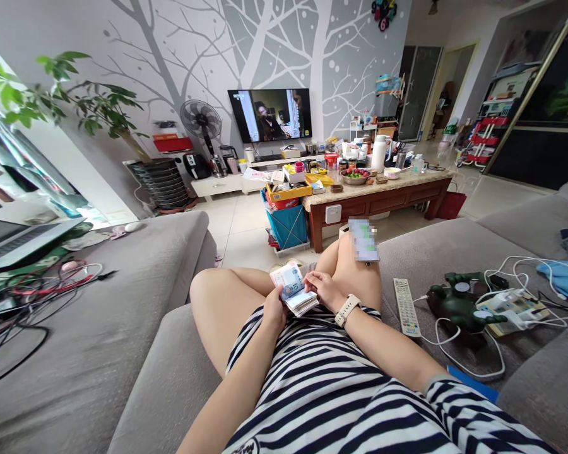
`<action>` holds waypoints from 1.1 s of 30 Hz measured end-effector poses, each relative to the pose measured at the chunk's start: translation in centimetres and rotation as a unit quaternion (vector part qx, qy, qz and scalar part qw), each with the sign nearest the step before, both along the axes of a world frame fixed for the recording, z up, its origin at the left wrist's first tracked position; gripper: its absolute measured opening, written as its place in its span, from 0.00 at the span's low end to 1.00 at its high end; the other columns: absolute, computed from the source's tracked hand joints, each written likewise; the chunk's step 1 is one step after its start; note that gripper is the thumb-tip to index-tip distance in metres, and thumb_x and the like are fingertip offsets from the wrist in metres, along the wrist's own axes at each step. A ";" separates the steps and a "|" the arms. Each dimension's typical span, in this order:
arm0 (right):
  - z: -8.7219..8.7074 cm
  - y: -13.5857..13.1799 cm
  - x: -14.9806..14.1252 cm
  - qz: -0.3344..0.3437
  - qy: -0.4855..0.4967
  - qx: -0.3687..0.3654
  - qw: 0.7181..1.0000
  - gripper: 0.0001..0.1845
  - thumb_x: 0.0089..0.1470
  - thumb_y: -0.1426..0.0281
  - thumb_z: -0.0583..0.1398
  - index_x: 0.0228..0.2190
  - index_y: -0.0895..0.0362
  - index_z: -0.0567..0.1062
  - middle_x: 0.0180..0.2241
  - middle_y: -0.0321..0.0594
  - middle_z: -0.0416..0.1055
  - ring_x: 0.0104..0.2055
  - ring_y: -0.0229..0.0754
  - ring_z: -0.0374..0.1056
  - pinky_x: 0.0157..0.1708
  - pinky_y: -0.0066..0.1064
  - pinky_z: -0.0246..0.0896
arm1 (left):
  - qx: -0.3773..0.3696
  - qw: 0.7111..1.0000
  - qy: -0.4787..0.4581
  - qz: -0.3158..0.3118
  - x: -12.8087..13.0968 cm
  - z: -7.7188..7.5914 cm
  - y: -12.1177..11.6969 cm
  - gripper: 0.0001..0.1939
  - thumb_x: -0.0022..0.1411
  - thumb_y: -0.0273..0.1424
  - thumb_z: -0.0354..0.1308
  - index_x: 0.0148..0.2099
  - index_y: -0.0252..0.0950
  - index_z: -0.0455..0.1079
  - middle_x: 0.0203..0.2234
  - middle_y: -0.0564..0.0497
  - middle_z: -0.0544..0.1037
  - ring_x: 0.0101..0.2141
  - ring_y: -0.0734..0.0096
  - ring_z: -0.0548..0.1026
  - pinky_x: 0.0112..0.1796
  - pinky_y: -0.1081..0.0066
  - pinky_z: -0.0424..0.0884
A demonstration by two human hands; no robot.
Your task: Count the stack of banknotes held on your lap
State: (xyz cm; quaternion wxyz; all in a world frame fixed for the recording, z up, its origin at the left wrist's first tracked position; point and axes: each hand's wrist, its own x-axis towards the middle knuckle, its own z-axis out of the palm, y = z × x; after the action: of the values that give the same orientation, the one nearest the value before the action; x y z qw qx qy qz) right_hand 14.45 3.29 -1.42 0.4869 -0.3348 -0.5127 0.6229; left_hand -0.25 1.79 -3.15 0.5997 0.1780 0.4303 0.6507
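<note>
I sit on a grey sofa (123, 353) with my legs crossed. My left hand (273, 310) is closed round a stack of banknotes (294, 291) held over my lap. My right hand (322, 289), with a white watch on the wrist, rests its fingers on the right edge of the stack, pinching the notes. A phone (363, 240) lies on my right knee just beyond the hands.
A white remote (406, 306), a green toy fist (459, 302) and white cables (506, 296) lie on the sofa to my right. A laptop (23, 243) and wires sit at the left. A cluttered wooden coffee table (373, 195) and a television (269, 115) stand ahead.
</note>
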 end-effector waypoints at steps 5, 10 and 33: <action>0.0 0.0 -0.2 -0.054 -0.043 0.011 0.998 0.17 0.44 0.56 0.63 0.24 0.56 0.67 0.20 0.32 0.62 0.24 0.36 0.58 0.27 0.29 0.52 | 0.010 0.999 0.034 -0.010 -0.1 -0.1 -0.2 0.12 0.56 0.25 0.55 0.42 0.26 0.74 0.32 0.40 0.80 0.31 0.60 0.79 0.35 0.63 0.76; -0.3 0.3 -0.3 -0.080 -0.057 0.015 0.995 0.15 0.45 0.58 0.64 0.27 0.55 0.67 0.23 0.34 0.65 0.29 0.39 0.60 0.29 0.30 0.54 | 0.046 0.996 0.068 -0.039 -0.2 0.1 -0.9 0.10 0.51 0.27 0.60 0.37 0.28 0.75 0.27 0.46 0.79 0.28 0.65 0.77 0.34 0.67 0.74; -0.1 0.0 0.0 -0.055 -0.062 0.045 0.996 0.17 0.45 0.55 0.62 0.26 0.57 0.69 0.23 0.34 0.63 0.30 0.38 0.57 0.31 0.30 0.53 | 0.012 1.000 0.004 -0.016 -0.4 -0.8 0.4 0.14 0.62 0.26 0.51 0.47 0.27 0.73 0.36 0.41 0.80 0.38 0.60 0.79 0.42 0.63 0.75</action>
State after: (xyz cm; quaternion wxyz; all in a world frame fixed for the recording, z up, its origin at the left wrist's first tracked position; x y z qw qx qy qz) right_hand 14.41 3.32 -1.52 0.5025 -0.3784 -0.5501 0.5493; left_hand -0.62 2.18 -3.93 0.6061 0.1950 0.4218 0.6455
